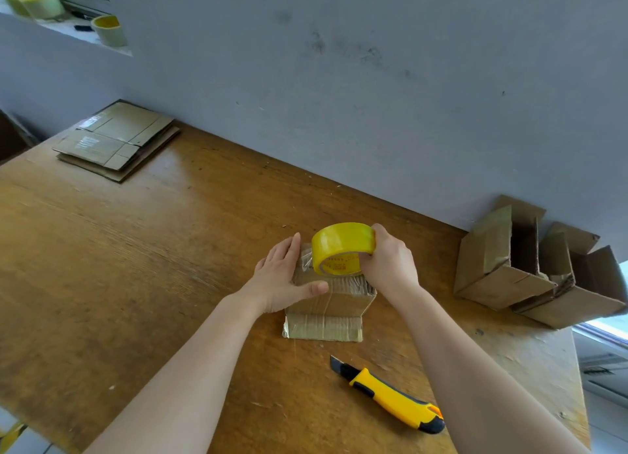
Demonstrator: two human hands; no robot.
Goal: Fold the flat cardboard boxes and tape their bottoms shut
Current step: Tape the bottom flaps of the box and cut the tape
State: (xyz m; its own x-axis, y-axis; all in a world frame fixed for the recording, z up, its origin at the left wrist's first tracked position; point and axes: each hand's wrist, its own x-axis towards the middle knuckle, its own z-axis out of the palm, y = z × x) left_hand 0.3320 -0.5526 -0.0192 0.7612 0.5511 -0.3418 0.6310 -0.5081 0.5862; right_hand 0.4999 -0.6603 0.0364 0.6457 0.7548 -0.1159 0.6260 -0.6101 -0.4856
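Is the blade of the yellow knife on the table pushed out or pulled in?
Pushed out: a short dark blade sticks out of the black front end of the knife, which lies on the table.

Small brown cardboard box (339, 300), folded up, stands near the middle of the wooden table (136, 266). Clear tape runs across its upper face and down its near side, and a tape-covered flap lies flat on the tabletop in front of it. The yellow tape roll (339, 243) stands on edge at the far end of the box top, gripped by the right hand (390, 263). The left hand (282, 280) presses flat on the box's left part. A stack of flat boxes (119, 141) lies at the far left. Two folded boxes (492, 270), flaps open, sit side by side by the wall on the right.
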